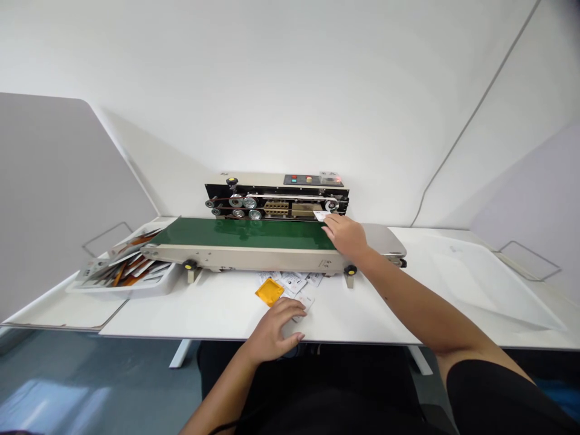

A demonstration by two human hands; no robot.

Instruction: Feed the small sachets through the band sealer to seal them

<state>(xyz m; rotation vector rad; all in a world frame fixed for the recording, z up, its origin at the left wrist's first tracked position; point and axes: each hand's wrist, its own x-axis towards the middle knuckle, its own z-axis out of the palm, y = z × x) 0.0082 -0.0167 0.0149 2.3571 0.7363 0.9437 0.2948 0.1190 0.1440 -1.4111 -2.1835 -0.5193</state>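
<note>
My right hand (345, 235) pinches a small white sachet (321, 215) at the right end of a band sealer (276, 205), level with its rollers and belts. Below that hand runs the sealer's green conveyor belt (244, 234). On the table in front, my left hand (277, 329) rests with thumb and fingers apart, its fingertips over a white packet (306, 300). Just beyond those fingers lies an orange-yellow sachet (270, 292). Several white printed sachets (293, 281) are spread partly under the conveyor's front edge.
At the left, a white tray (168, 283) is heaped with white and orange packets (131, 266). A shallow white tray (480, 284) sits at the right. The sealer's control panel (312, 179) shows a red light. Black-and-yellow knobs (350, 270) stick out from the conveyor's front.
</note>
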